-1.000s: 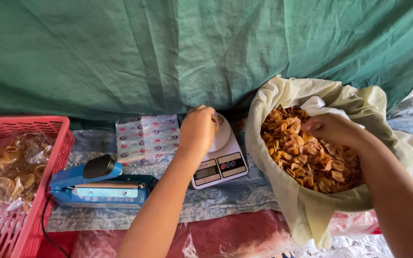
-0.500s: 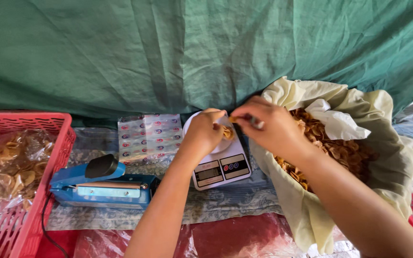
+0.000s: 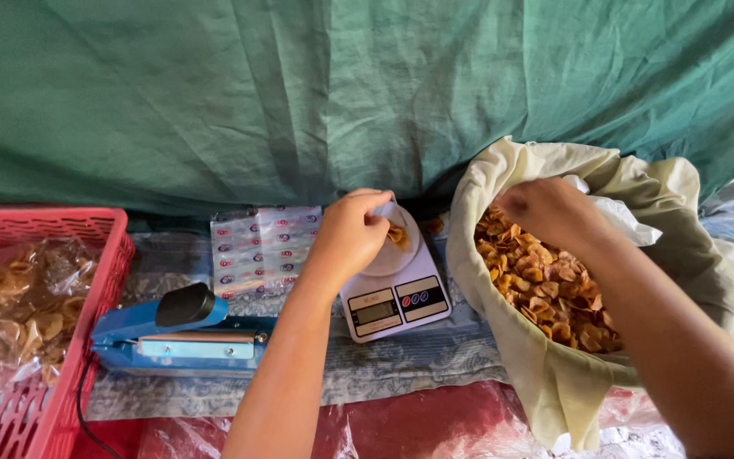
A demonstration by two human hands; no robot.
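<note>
A: Left hand (image 3: pixel 352 231) curled over the white kitchen scale (image 3: pixel 394 293), pinching a clear, crinkly bag of golden ridged chips (image 3: pixel 398 234) on its round pan.

B: And the right hand (image 3: pixel 550 211)? Half a second ago it was at the scale; now it's back over the cream cloth sack (image 3: pixel 554 374) right of the scale, fingers bunched, contents unclear.

A: Left of the scale, blue heat sealer (image 3: pixel 176 336), red mesh basket (image 3: pixel 87 229).

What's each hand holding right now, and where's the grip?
The left hand pinches something at the scale, apparently a clear bag's mouth; unclear. The right hand is over the chips in the sack; any hold is hidden.
</note>
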